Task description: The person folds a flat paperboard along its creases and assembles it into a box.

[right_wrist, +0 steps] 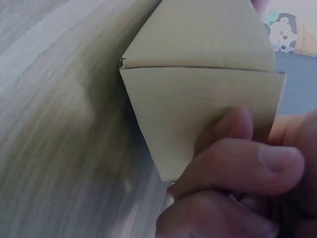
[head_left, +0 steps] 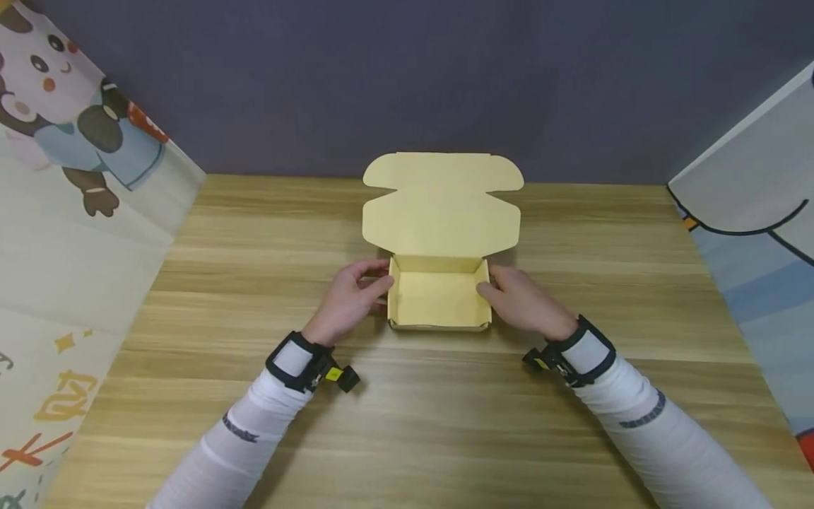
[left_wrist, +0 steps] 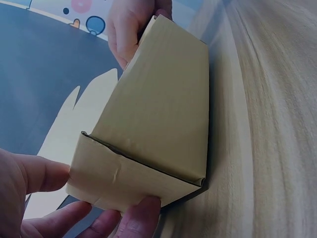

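Observation:
A small tan cardboard box [head_left: 439, 297] sits on the table with its lid [head_left: 441, 223] raised and tipped back; its inside is bare. My left hand [head_left: 350, 297] holds the left side wall, thumb at the upper edge and fingertips spread over the outer face, as the left wrist view shows. Across from it, my right hand [head_left: 524, 300] pinches the right side wall [right_wrist: 198, 104], its thumb over the rim and its fingers bent against the outside. The box's front wall [left_wrist: 163, 99] stands upright between both hands.
The wood-grain table [head_left: 445, 417] stretches around the box. Behind it rises a dark blue backdrop [head_left: 445, 78]. Cartoon-printed cloths, one on the left [head_left: 76, 247] and one on the right [head_left: 750, 177], border the sides. Each wrist wears a strapped camera.

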The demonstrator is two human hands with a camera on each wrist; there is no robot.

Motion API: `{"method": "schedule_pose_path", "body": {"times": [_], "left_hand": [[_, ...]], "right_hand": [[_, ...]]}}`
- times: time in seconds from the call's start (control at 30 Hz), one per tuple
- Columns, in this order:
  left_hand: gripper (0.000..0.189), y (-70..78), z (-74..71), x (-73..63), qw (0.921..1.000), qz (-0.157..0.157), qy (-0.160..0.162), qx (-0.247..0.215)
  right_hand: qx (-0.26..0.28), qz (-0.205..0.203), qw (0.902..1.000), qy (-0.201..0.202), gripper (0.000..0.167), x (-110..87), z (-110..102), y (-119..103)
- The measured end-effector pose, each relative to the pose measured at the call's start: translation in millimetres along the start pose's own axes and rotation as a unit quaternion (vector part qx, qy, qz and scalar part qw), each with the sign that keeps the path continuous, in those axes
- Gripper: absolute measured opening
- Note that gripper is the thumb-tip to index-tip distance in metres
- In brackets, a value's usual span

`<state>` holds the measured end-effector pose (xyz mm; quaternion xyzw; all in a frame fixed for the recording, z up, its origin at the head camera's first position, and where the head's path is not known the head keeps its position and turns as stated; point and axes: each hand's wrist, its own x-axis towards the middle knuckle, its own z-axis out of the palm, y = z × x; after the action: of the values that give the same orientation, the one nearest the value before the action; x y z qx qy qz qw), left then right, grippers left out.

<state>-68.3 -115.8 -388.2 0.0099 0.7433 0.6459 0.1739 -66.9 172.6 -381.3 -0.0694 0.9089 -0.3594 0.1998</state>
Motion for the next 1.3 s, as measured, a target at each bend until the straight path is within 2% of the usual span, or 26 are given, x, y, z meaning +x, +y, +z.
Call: {"method": "schedule_pose_path", "body": {"times": [0.17,0.23,0.47,0.8,0.93,1.07,1.17,1.3], "left_hand": [[0.044,1.7,0.9,-0.8,0.9999,-0.002,0.001,0.016],[0.045,-2.7,0.4,1.1,0.9998,-0.002,0.0,0.021],[0.046,-4.7,-0.4,1.1,0.9996,-0.008,-0.004,0.027],[0.05,-6.2,-5.9,6.0,0.999,-0.013,-0.014,0.04],[0.056,-1.5,-12.3,14.8,0.9998,-0.015,0.0,0.016],[0.057,7.9,-21.7,29.6,0.9982,0.001,0.054,-0.027],[0.054,16.0,-27.9,41.6,0.9955,0.017,0.082,-0.045],[0.049,23.1,-32.0,55.2,0.9944,0.023,0.082,-0.063]], "right_hand": [[0.006,0.002,1.0,-0.004,0.022,0.1,0,2],[0.006,-0.001,1.0,-0.005,0.022,0.0,0,2],[0.011,-0.011,0.9998,-0.009,0.023,1.1,2,6],[0.013,-0.005,0.9997,-0.02,0.023,3.6,2,6],[0.016,0.002,0.9995,-0.028,0.025,3.8,2,5],[0.017,0.005,0.9992,-0.035,0.026,4.1,2,5],[0.015,0.003,0.9992,-0.036,0.025,3.9,2,6],[0.013,0.004,0.9993,-0.035,0.025,4.2,3,7]]}}
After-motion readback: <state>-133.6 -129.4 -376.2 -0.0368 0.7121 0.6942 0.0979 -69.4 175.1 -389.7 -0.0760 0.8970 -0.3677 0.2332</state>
